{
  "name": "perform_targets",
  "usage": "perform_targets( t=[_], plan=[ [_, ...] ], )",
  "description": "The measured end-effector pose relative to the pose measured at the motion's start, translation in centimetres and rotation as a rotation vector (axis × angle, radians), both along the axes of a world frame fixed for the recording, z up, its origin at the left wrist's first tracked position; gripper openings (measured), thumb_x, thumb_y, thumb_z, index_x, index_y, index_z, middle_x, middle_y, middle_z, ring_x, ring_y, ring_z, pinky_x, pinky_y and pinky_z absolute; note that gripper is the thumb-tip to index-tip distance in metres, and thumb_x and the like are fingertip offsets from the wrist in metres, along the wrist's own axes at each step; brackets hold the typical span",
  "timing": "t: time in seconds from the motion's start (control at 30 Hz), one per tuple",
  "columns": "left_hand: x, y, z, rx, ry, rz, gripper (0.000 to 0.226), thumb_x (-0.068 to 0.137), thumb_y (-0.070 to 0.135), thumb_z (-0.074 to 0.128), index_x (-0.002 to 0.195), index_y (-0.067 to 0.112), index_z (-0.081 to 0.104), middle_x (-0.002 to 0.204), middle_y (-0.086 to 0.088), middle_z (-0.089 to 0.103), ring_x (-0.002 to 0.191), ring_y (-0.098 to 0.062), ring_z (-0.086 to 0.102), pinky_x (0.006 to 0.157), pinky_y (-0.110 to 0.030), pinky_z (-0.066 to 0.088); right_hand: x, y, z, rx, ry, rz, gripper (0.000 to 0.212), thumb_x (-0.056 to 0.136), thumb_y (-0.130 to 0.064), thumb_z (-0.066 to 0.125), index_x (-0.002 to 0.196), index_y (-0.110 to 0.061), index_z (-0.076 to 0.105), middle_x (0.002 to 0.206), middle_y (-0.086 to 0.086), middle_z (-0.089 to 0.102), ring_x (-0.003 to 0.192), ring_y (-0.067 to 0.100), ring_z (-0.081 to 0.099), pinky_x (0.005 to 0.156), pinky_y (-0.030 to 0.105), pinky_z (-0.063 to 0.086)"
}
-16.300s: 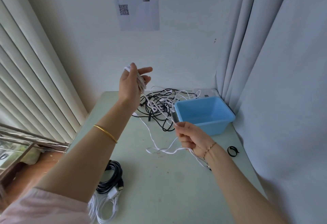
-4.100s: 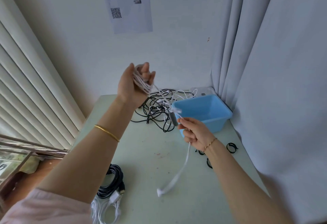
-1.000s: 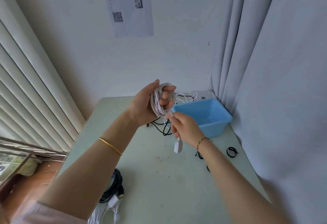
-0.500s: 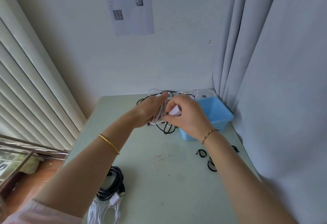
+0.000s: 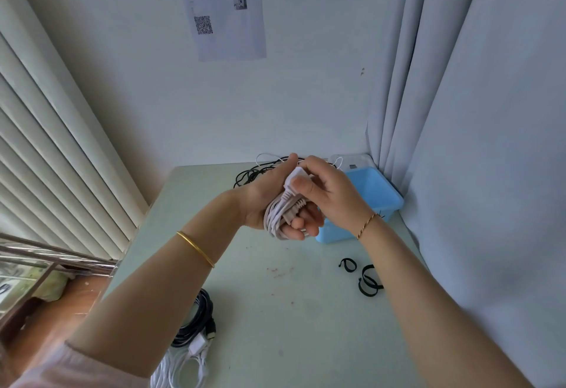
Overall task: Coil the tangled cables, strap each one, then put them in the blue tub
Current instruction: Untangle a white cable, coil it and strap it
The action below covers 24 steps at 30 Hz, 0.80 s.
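- Holds a white cable coil (image 5: 277,219) in the left hand (image 5: 260,200), palm up, above the far half of the table (image 5: 275,311). Fingers curled up round the loops, tips showing under the bundle.
- Pinches the cable's white connector end (image 5: 294,177) with the right hand (image 5: 332,196). Thumb pressed flat on it, other fingers curled behind, the connector laid against the top of the coil.
- Keeps the coil in the air just in front of the blue tub (image 5: 379,191), not inside it. Tub at the far right corner of the table, partly hidden by the right hand.
- Behind the left hand, near the wall: tangled cables (image 5: 249,173), black and white, mostly hidden.
- On the table right of the right forearm: looped black straps (image 5: 347,265), one alone, more overlapping just beside it.
- At the near left edge: a coiled black cable (image 5: 200,317) touching a white cable bundle (image 5: 180,369). Whether strapped, cannot tell.
- Wears a gold bangle (image 5: 196,248) on the left wrist and a thin twisted bracelet (image 5: 367,224) on the right.
- Beyond the table: a paper sheet with a QR code (image 5: 225,7) on the wall, a curtain (image 5: 490,112) to the right, vertical blinds (image 5: 46,142) to the left.
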<state>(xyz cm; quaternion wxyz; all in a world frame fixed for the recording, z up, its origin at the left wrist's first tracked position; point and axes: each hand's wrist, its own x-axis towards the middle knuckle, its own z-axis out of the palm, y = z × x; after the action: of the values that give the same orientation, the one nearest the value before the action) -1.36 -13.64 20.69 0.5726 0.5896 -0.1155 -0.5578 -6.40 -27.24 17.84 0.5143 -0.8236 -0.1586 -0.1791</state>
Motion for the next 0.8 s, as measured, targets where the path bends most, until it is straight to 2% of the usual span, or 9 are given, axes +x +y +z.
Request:
perform_targets(
  t=[0.1,0.17,0.27,0.33,0.47,0.57,0.7,0.8],
  plan=[
    [0.3,-0.2,-0.1,-0.030,0.111,0.038,0.093,0.089,0.076,0.016,0.077,-0.003,0.066,0.065,-0.024,0.062,0.041,-0.024,0.056,0.044,-0.025,0.050,0.2,0.1,-0.3,-0.008,-0.045,-0.051,0.032,0.083,-0.053,0.048,0.083,-0.022,0.056,0.069,-0.014,0.055,0.063,0.001,0.050,0.060,0.013,0.038],
    [0.4,-0.4,-0.1,-0.023,0.101,0.059,0.082,0.093,0.068,0.024,0.078,0.000,0.066,0.064,-0.024,0.063,0.041,-0.023,0.058,0.043,-0.027,0.052,0.3,0.0,-0.4,-0.015,-0.041,-0.077,0.040,0.083,-0.054,0.048,0.087,-0.016,0.058,0.072,-0.007,0.057,0.065,0.002,0.049,0.061,0.014,0.040],
    [0.3,-0.4,0.0,-0.006,0.105,0.049,0.055,0.087,0.055,0.045,0.084,0.003,0.062,0.067,-0.022,0.064,0.043,-0.021,0.061,0.045,-0.028,0.056,0.3,0.0,-0.6,0.007,-0.035,-0.074,0.016,0.086,-0.044,0.052,0.082,-0.030,0.055,0.074,-0.008,0.058,0.067,0.001,0.050,0.063,0.014,0.040],
    [0.2,-0.4,-0.1,-0.004,0.137,0.068,0.050,0.085,0.052,0.049,0.088,0.004,0.060,0.068,-0.020,0.063,0.046,-0.022,0.062,0.046,-0.030,0.057,0.3,0.1,-0.7,0.023,-0.037,-0.068,0.009,0.087,-0.042,0.052,0.080,-0.036,0.052,0.074,-0.010,0.057,0.068,0.000,0.051,0.064,0.013,0.040],
    [-0.4,-0.6,0.1,-0.014,0.143,0.141,0.047,0.093,0.046,0.045,0.085,0.003,0.059,0.065,-0.016,0.058,0.045,-0.023,0.061,0.043,-0.029,0.055,0.3,0.1,-0.7,0.044,-0.049,-0.069,0.013,0.083,-0.053,0.050,0.081,-0.039,0.051,0.074,-0.015,0.057,0.070,0.000,0.052,0.066,0.011,0.040],
    [-0.2,-0.8,-0.2,-0.029,0.058,0.163,0.049,0.097,0.048,0.037,0.079,0.006,0.056,0.058,-0.011,0.051,0.043,-0.020,0.053,0.047,-0.022,0.051,0.3,-0.1,-0.9,0.048,-0.069,-0.087,0.014,0.083,-0.053,0.050,0.081,-0.039,0.050,0.075,-0.021,0.058,0.074,-0.001,0.054,0.069,0.013,0.042],
    [0.5,-0.5,-1.0,-0.070,-0.078,0.210,0.062,0.102,0.049,0.020,0.086,0.002,0.057,0.058,-0.013,0.055,0.046,-0.022,0.054,0.050,-0.023,0.049,0.3,-0.6,-1.6,0.086,-0.093,-0.140,0.012,0.087,-0.039,0.057,0.082,-0.029,0.052,0.073,-0.021,0.056,0.071,-0.002,0.051,0.067,0.012,0.040],
    [0.2,-0.3,-0.7,-0.093,-0.228,0.242,0.058,0.103,0.045,0.023,0.093,0.003,0.063,0.068,-0.012,0.058,0.051,-0.016,0.058,0.055,-0.024,0.053,0.3,-1.0,-1.8,0.121,-0.081,-0.178,0.015,0.090,-0.029,0.060,0.085,-0.016,0.054,0.072,-0.013,0.052,0.069,-0.001,0.047,0.065,0.015,0.040]
  ],
)
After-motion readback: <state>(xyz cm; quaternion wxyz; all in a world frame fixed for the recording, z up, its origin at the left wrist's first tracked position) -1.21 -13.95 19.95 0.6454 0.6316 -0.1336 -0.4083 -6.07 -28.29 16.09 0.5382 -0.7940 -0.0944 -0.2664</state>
